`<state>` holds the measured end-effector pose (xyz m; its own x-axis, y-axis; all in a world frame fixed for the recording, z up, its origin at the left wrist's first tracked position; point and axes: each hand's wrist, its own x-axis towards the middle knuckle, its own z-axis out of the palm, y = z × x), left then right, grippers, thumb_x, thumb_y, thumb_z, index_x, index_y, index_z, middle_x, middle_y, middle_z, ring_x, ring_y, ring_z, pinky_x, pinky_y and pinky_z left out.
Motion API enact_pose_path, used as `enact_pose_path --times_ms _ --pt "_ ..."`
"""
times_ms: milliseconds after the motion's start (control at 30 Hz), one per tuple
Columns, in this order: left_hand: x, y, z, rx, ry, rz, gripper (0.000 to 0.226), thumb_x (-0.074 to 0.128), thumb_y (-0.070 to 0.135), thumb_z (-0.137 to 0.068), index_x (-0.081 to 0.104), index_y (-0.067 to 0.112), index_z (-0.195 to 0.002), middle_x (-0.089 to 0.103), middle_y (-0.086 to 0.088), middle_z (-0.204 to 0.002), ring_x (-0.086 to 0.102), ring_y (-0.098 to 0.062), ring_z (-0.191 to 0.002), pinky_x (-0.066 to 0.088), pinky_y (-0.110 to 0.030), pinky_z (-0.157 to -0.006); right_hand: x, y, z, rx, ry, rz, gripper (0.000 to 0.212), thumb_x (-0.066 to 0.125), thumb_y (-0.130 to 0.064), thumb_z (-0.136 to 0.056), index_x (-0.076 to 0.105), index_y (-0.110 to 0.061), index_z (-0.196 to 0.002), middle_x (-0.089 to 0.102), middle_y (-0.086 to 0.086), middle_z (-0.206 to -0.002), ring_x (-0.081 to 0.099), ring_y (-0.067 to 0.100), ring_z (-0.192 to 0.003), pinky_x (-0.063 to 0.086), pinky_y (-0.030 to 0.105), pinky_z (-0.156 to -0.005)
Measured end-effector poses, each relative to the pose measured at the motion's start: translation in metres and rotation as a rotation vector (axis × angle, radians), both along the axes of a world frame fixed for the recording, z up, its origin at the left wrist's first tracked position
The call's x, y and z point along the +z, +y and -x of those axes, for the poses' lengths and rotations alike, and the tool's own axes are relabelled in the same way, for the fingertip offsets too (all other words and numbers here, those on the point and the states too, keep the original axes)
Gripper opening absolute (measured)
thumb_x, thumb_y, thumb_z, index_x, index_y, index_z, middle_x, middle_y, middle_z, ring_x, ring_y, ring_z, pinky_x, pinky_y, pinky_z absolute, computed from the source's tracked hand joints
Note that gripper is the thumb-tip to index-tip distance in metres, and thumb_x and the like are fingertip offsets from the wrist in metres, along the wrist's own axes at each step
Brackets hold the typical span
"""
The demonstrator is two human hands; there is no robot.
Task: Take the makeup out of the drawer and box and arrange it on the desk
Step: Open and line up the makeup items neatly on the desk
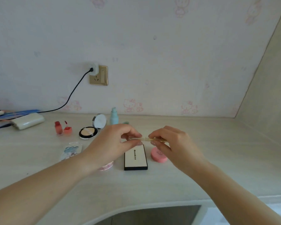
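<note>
At the bottom of the frame the desk [169,184] curves around a grey recess. Just above centre, the left hand [113,143] and right hand [173,143] meet over the desk, each pinching one end of a slim clear tube [146,139] held level; thumb and fingertips are clamped on it, the other fingers loosely curled. Directly below lie the flat palette [135,158] and a pink round case [159,155]. The step appears to be opening or setting down the tube. To do it well, keep it level and lower it into a bare spot beside the palette. Further back, left of centre, stand the red lip tints [62,129], the open compact [92,129] and a pale blue pump bottle [114,116] near the wall.
</note>
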<state>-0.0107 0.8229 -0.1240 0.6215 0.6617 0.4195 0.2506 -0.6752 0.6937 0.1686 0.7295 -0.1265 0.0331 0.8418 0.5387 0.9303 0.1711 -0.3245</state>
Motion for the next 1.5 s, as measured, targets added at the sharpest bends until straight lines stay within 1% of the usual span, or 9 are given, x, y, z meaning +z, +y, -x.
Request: enact_pose_path --times_ms 133,367,500,700,967,1067,1233,1333,1500 --pt "-0.006 -0.006 0.052 0.079 0.035 -0.008 0.012 0.076 0.03 -0.074 0.07 0.037 -0.081 0.071 0.019 -0.083 0.062 0.005 -0.087 0.043 -0.006 -0.076 -0.001 0.001 0.046 0.047 -0.082 -0.003 0.02 0.058 -0.032 -0.083 0.071 -0.024 -0.097 0.067 -0.008 -0.084 0.061 0.011 -0.072 0.045 0.024 -0.06" --pt "-0.021 -0.013 0.134 0.163 0.08 -0.009 0.021 0.076 0.02 -0.076 0.068 0.039 -0.079 0.07 0.021 -0.077 0.061 0.009 -0.082 0.041 -0.002 -0.073 -0.015 0.006 0.105 0.158 -0.064 0.099 0.018 0.063 -0.026 -0.088 0.07 -0.022 -0.104 0.066 -0.008 -0.094 0.06 0.01 -0.086 0.047 0.014 -0.076" --pt "-0.035 -0.019 0.171 0.193 0.137 0.064 0.02 0.077 0.023 -0.074 0.068 0.041 -0.074 0.068 0.026 -0.082 0.062 0.004 -0.079 0.042 -0.004 -0.07 -0.037 0.011 0.137 0.258 -0.049 0.09 0.016 0.064 -0.025 -0.086 0.072 -0.019 -0.098 0.067 -0.006 -0.087 0.061 0.014 -0.08 0.053 0.036 -0.07" --pt "-0.05 -0.025 0.202 0.21 0.161 0.145 0.019 0.076 0.02 -0.075 0.071 0.038 -0.077 0.072 0.02 -0.083 0.067 -0.003 -0.079 0.051 -0.022 -0.078 -0.061 0.013 0.164 0.313 -0.026 0.038 0.021 0.061 -0.031 -0.084 0.073 -0.021 -0.097 0.067 -0.01 -0.083 0.059 0.006 -0.075 0.053 0.027 -0.064" --pt "-0.051 -0.018 0.281 0.4 0.163 0.176 0.013 0.075 0.019 -0.077 0.071 0.031 -0.075 0.069 0.024 -0.07 0.06 0.006 -0.063 0.039 -0.005 -0.058 -0.083 0.0 0.142 0.13 0.134 0.095 0.017 0.069 -0.017 -0.083 0.071 -0.021 -0.099 0.064 -0.013 -0.087 0.058 0.003 -0.081 0.048 0.013 -0.075" --pt "-0.066 -0.025 0.28 0.345 0.192 0.232 0.014 0.074 0.02 -0.077 0.072 0.033 -0.079 0.07 0.02 -0.073 0.061 0.002 -0.067 0.043 -0.008 -0.061 -0.091 0.003 0.166 0.194 0.098 0.143 0.023 0.065 -0.015 -0.086 0.069 -0.021 -0.107 0.063 -0.011 -0.091 0.06 0.007 -0.083 0.049 0.016 -0.078" --pt "-0.083 -0.033 0.283 0.294 0.281 0.208 0.019 0.071 0.025 -0.081 0.068 0.043 -0.086 0.069 0.025 -0.092 0.061 0.008 -0.086 0.043 -0.004 -0.072 -0.101 0.008 0.196 0.285 0.043 0.142 0.033 0.059 -0.005 -0.084 0.07 -0.019 -0.112 0.059 -0.003 -0.095 0.053 0.009 -0.085 0.035 -0.003 -0.074" --pt "-0.085 -0.032 0.286 0.312 0.283 0.125 0.017 0.072 0.027 -0.081 0.068 0.043 -0.087 0.065 0.013 -0.09 0.057 0.004 -0.092 0.041 -0.005 -0.074 -0.103 0.011 0.206 0.272 -0.004 0.127 0.034 0.056 -0.01 -0.081 0.071 -0.021 -0.109 0.062 -0.003 -0.091 0.06 0.01 -0.076 0.04 0.007 -0.068" --pt "-0.09 -0.035 0.288 0.3 0.381 0.003 0.018 0.071 0.028 -0.081 0.07 0.042 -0.092 0.056 0.023 -0.087 0.051 0.003 -0.098 0.036 -0.005 -0.079 -0.107 0.018 0.219 0.282 -0.004 0.088 0.028 0.062 -0.011 -0.079 0.071 -0.019 -0.104 0.068 -0.003 -0.09 0.064 0.017 -0.082 0.051 0.022 -0.072"
